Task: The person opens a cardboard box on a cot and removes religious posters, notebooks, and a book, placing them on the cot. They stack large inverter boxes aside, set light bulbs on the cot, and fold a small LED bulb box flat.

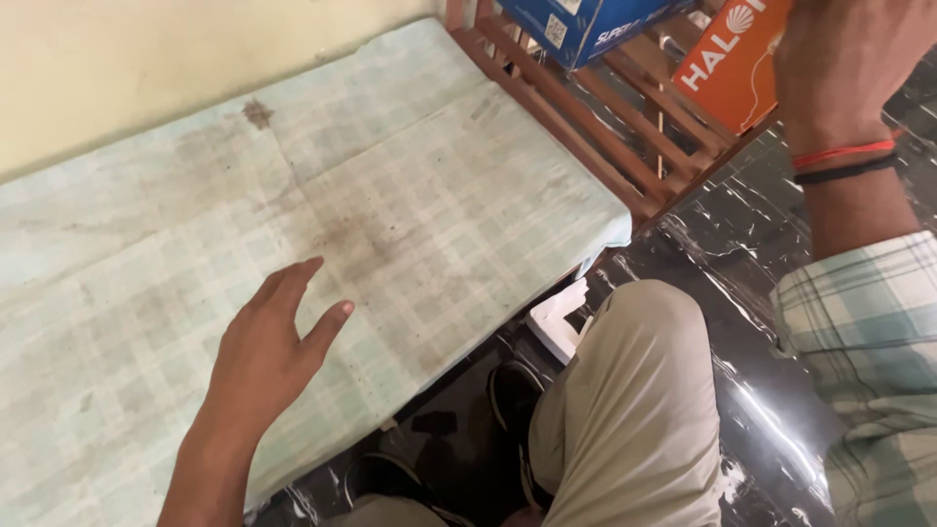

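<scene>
My left hand hovers open, fingers spread, just above a pale green checked cloth that covers a low table; it holds nothing. My right hand reaches to the upper right and grips the top of an orange cardboard box that rests on a brown wooden slatted rack. Red and black bands circle my right wrist. A blue cardboard box lies on the same rack, behind the orange one.
The cloth is stained at its middle and hangs over the table's front edge. My knee in beige trousers and dark shoes sit over a black marbled floor. A white foam piece lies below the table edge. A cream wall runs behind.
</scene>
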